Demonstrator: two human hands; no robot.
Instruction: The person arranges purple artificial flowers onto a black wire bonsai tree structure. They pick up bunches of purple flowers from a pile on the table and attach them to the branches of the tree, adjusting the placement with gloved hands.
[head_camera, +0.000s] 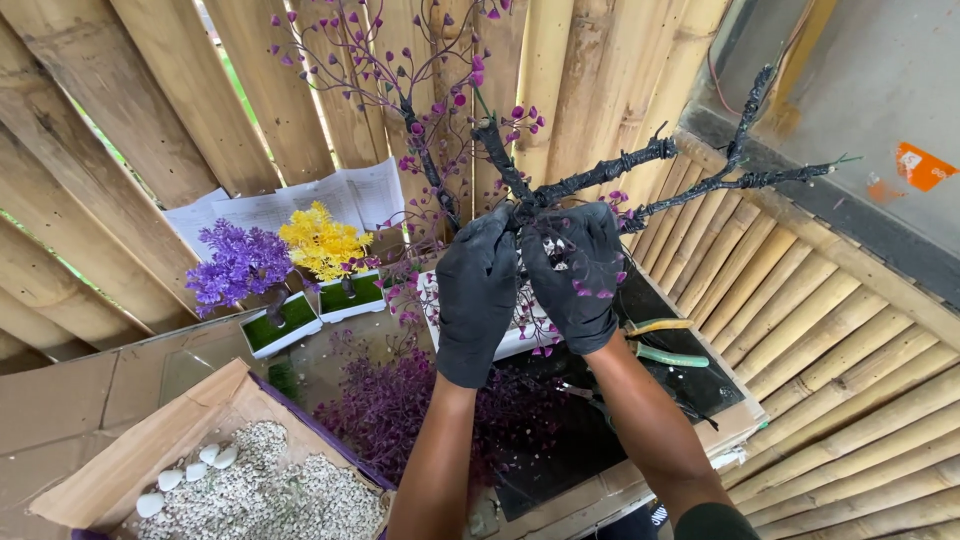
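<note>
We see both hands in black gloves at the centre of the frame, closed around the base of a black wrapped-wire tree frame (600, 178): the left hand (477, 290) curls its fingers over the trunk from the left, and the right hand (578, 275) grips it from the right, small purple bits clinging to its glove. The frame's rough, tape-wound branches fan toward the upper right, bare and knobbly, thin green wire tips showing at the ends. How the trunk runs below the hands is hidden by the gloves. Behind them, at upper centre, stands a finished tree with purple bead-like leaves (420, 90), its base covered by the hands. Below the right hand, green-handled pliers (665, 340) lie on the dark glass desk (690, 390). A heap of purple foliage (400, 405) lies lower centre. At left sit a purple miniature tree (238, 265) and a yellow one (322, 240) in white trays with green moss. At lower left, a cardboard box (130, 455) holds fine gravel and white pebbles, cut off by the frame's edge. Split bamboo walls surround everything.
</note>
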